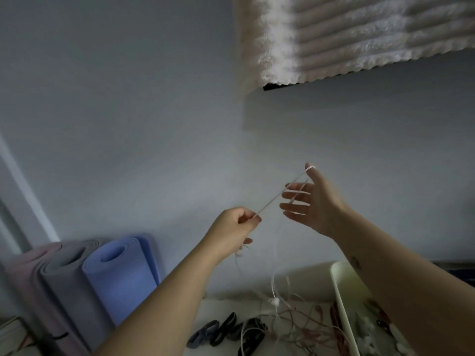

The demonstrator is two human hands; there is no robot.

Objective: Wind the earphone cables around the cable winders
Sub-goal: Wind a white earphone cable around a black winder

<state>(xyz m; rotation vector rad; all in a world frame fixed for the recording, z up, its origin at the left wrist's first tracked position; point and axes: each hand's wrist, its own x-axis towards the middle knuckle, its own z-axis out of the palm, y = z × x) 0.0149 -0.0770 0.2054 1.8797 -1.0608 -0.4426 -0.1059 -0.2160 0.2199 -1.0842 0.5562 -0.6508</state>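
A thin white earphone cable (276, 196) runs taut between my two raised hands in front of the wall. My left hand (235, 231) pinches it between thumb and fingers, with more cable hanging below the fist. My right hand (312, 201) is spread with straight fingers, and the cable is looped round the tip of its thumb. From there the cable drops to a small white inline piece (274, 301) above the table. Dark cable winders (226, 327) lie on the table below, near a tangle of other cables (303, 327).
A pale tray (340, 299) holding small items stands at the lower right. Rolled mats, blue (120, 276), grey and pink, lean in the left corner. A ribbed fluffy cloth (347, 34) hangs at the top right.
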